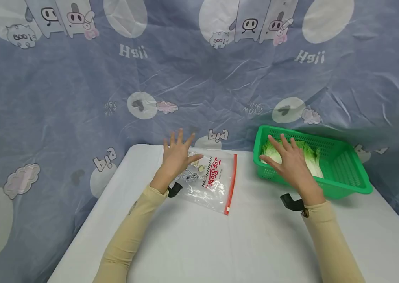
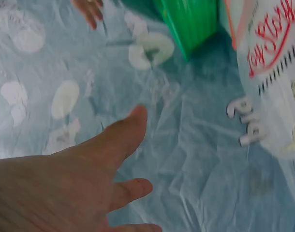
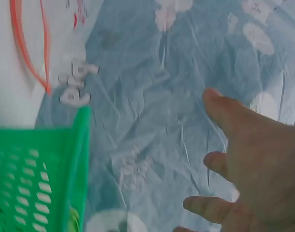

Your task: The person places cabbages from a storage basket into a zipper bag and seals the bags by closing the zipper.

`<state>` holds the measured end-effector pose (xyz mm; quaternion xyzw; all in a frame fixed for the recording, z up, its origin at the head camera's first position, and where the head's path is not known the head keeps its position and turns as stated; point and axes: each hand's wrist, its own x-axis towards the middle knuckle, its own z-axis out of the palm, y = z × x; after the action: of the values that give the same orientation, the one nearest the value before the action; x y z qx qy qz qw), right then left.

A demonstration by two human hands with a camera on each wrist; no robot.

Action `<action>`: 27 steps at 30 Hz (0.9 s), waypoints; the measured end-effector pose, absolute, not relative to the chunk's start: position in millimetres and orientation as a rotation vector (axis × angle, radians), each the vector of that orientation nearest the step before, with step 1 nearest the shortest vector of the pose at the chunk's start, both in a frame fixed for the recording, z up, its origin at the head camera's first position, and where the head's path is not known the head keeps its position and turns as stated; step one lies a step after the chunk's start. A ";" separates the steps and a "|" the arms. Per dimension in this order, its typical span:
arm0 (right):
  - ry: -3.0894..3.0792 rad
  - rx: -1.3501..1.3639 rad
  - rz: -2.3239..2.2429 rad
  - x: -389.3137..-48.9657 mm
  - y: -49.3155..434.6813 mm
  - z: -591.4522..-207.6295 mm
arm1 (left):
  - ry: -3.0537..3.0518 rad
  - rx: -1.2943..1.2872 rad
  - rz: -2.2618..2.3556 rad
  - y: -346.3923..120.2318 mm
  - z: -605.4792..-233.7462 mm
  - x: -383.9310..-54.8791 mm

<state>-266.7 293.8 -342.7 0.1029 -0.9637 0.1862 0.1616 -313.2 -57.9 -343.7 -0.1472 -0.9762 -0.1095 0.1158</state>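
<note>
My left hand (image 1: pixel 175 159) hovers over the left part of a clear zip bag (image 1: pixel 217 192) with red "Toy Story" lettering and a red zip edge. Its fingers are spread and hold nothing. To the right, my right hand (image 1: pixel 293 165) is held above the near left side of a green plastic basket (image 1: pixel 344 188), fingers likewise spread and nothing in them. Leafy lettuce or cabbage (image 1: pixel 314 159) lies in the basket's left part, partly hidden by that hand. The left wrist view shows the left thumb and fingers (image 2: pixel 125 137) apart; the right wrist view shows the same of the right hand (image 3: pixel 254 164).
A white table (image 1: pixel 199 251) carries the bag and the basket. Behind it hangs a blue-grey cloth (image 1: pixel 185 70) with cartoon prints, close to the table's far edge. A black wrist mount (image 1: pixel 291 202) sticks out from the right wrist, and another (image 1: pixel 174 190) from the left.
</note>
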 end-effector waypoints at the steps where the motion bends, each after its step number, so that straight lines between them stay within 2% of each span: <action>1: -2.725 0.340 0.575 -266.3 290.6 -344.3 | -2.827 -0.460 -0.365 -51.8 -345.0 -311.6; 7: -2.601 0.486 0.826 -260.2 267.5 -371.2 | -2.815 -0.635 -0.632 -9.8 -366.7 -303.4; 13: -2.669 0.373 1.206 -252.8 247.6 -411.3 | -2.927 -0.773 -0.629 33.4 -405.3 -305.8; 21: -2.675 0.233 1.660 -252.5 240.4 -463.4 | -2.995 -0.741 -0.642 65.6 -446.1 -310.1; 27: -2.682 0.178 1.717 -250.0 239.3 -475.0 | -3.011 -0.748 -0.712 70.6 -452.7 -306.8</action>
<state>-250.0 239.3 -475.0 0.0557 -0.8406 0.5382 -0.0238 -306.8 70.6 -452.7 -0.2350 -0.9457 -0.2236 -0.0210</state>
